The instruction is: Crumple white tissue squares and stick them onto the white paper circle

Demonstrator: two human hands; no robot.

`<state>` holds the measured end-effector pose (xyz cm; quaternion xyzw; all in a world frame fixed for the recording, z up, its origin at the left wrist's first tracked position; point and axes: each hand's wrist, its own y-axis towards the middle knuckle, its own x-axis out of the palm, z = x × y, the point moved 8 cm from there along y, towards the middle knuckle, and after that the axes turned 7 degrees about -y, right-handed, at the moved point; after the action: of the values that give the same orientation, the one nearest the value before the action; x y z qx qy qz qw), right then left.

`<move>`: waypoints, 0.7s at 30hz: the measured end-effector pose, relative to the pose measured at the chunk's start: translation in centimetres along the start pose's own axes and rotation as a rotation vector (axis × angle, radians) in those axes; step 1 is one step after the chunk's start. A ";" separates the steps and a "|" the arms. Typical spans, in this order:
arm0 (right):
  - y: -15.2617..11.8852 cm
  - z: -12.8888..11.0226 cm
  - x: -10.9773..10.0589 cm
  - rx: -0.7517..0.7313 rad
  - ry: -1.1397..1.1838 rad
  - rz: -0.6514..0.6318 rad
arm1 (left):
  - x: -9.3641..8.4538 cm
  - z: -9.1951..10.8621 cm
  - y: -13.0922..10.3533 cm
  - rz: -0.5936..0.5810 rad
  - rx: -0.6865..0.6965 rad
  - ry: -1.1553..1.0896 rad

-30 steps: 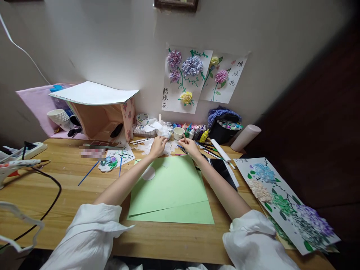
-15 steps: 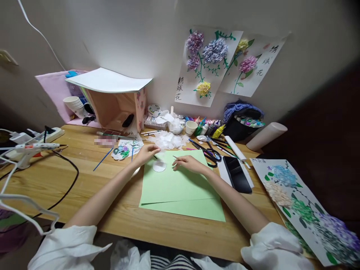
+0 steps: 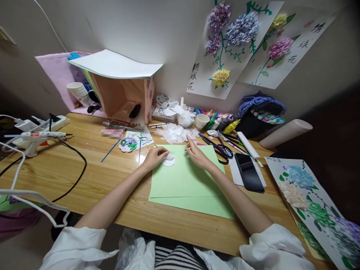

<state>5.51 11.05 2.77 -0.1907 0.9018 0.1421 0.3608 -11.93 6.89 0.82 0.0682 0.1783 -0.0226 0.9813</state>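
Two light green sheets [image 3: 188, 180] lie overlapped on the wooden desk. A small white paper disc [image 3: 169, 160] rests on the upper left part of the top sheet. My left hand [image 3: 155, 156] is at the disc's left edge, fingertips pinched on a small piece of white tissue. Over the right half of the green sheet is my right hand [image 3: 196, 153], fingers apart, the index finger pointing up toward a heap of white tissue pieces [image 3: 177, 133]. I make out nothing held in it.
Black-handled scissors [image 3: 222, 152] and a phone [image 3: 249, 172] are at the right. A paint palette [image 3: 128, 144] and brushes lie left. Farther left are a glue gun [image 3: 33, 138] and cables. Paper cup [image 3: 201, 121] and paint bottles stand behind.
The view has shifted, so the desk items sit differently in the frame. My left hand now reaches the disc's edge. The thin stick that was in my right hand no longer shows, and its fingers have spread.
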 end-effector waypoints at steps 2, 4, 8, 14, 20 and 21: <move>-0.1 -1.1 1.1 -0.079 0.136 -0.057 | 0.0 -0.1 0.0 0.023 -0.025 -0.013; 0.0 -1.7 1.9 -0.111 0.306 -0.084 | -0.1 -0.5 0.1 0.048 -0.065 -0.082; 0.3 -0.8 2.8 -0.042 0.636 -0.025 | -0.4 -1.6 0.3 0.100 -0.165 -0.304; 0.4 0.4 3.8 -0.005 0.892 -0.028 | -1.0 -2.0 0.5 0.136 -0.193 -0.364; 0.3 0.2 3.7 -0.065 0.835 -0.031 | 0.0 -1.5 0.1 0.083 -0.150 -0.182; 0.1 0.2 3.8 -0.047 0.815 -0.035 | 0.2 -1.3 0.0 0.070 -0.135 -0.115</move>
<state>3.05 10.35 -0.02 -0.2550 0.9641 0.0691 -0.0284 -12.19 7.12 -0.49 0.0066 0.1201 0.0201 0.9925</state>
